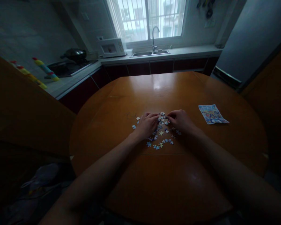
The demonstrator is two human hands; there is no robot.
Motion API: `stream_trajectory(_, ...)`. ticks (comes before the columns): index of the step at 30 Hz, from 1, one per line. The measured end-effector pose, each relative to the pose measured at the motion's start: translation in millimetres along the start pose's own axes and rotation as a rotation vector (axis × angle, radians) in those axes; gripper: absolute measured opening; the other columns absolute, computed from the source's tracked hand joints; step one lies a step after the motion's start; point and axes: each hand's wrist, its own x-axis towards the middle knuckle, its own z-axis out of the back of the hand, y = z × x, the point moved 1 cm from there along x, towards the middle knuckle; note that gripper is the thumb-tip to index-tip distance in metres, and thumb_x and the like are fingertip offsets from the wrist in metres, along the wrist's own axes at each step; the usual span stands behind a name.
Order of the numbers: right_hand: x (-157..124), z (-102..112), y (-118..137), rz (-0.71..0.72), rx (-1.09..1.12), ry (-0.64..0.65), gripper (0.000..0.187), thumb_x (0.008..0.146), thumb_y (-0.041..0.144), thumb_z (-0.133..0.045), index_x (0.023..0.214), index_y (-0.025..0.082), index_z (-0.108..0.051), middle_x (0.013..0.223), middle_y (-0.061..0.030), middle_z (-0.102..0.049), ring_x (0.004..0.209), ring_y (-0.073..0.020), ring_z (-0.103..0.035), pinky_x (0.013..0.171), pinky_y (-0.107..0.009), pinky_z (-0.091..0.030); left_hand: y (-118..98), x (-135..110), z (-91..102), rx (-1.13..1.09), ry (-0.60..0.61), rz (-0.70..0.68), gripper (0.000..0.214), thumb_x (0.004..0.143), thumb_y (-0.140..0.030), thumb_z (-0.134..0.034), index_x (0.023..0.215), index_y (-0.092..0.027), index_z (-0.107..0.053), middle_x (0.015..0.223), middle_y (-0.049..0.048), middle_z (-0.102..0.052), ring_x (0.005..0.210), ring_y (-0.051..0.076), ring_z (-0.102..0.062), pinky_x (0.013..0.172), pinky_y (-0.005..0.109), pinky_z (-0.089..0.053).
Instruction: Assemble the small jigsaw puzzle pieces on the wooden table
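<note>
Several small jigsaw pieces (pixel 161 137) lie scattered in the middle of a round wooden table (pixel 168 175). My left hand (pixel 147 123) rests on the left side of the pile, knuckles up, fingers curled onto the pieces. My right hand (pixel 181 120) lies on the right side of the pile, its fingers bent inward and pinched at the pieces between the two hands. What each hand pinches is too small and dark to make out.
A colourful printed picture sheet (pixel 212 114) lies on the table to the right of my hands. Behind the table runs a kitchen counter with a sink (pixel 150 53), a microwave (pixel 111 47), a wok (pixel 75 55) and bottles (pixel 45 69). A fridge (pixel 250 40) stands at right.
</note>
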Motion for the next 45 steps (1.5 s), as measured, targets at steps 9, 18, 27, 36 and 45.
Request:
stream_trajectory(9,-1,56,-51,-0.465,0.204,-0.020,0.004,0.074,0.010,-0.073,0.076,0.010,-0.077,0.071,-0.0096,-0.075,0.060,-0.0165,-0.066,0.056,-0.025,-0.048,-5,-6,-0.5,0.040,0.270,-0.074,0.046,0.105,-0.043,-0.045,0.149,-0.027,-0.048,0.158,0.0065,-0.045,0.152,0.029,-0.030,0.121,0.061,-0.022)
stream_trajectory(18,-1,41,-48,-0.528,0.279,0.008,0.004,0.074,0.015,-0.077,0.075,0.012,-0.075,0.068,-0.0085,-0.073,0.056,-0.0157,-0.064,0.054,-0.026,-0.049,-20,-8,7.8,0.033,0.318,-0.135,0.046,0.105,-0.043,-0.048,0.148,-0.028,-0.049,0.159,0.0061,-0.044,0.155,0.029,-0.025,0.125,0.060,-0.018)
stream_trajectory(27,5,15,-44,-0.293,0.184,-0.002,0.015,0.082,0.021,-0.070,0.084,0.010,-0.079,0.077,-0.0108,-0.077,0.063,-0.0163,-0.066,0.058,-0.026,-0.047,-27,-11,10.3,-0.004,0.325,-0.222,0.047,0.104,-0.046,-0.049,0.147,-0.029,-0.050,0.157,0.0033,-0.048,0.154,0.026,-0.027,0.126,0.053,-0.018)
stream_trajectory(36,11,14,-50,-0.287,-0.072,-0.141,0.016,0.086,0.027,-0.069,0.088,0.015,-0.079,0.087,-0.0104,-0.078,0.074,-0.0179,-0.068,0.066,-0.027,-0.047,-29,-11,12.8,0.041,0.304,-0.257,0.045,0.104,-0.046,-0.049,0.146,-0.030,-0.052,0.157,0.0021,-0.047,0.153,0.028,-0.028,0.126,0.054,-0.019)
stream_trajectory(45,5,6,-27,0.045,-0.161,-0.004,0.015,0.088,0.025,-0.070,0.094,0.017,-0.081,0.095,-0.0098,-0.070,0.089,-0.0198,-0.063,0.081,-0.029,-0.047,-19,-8,6.0,0.133,0.244,-0.084,0.047,0.106,-0.047,-0.041,0.148,-0.027,-0.049,0.158,0.0060,-0.045,0.151,0.030,-0.031,0.123,0.056,-0.021)
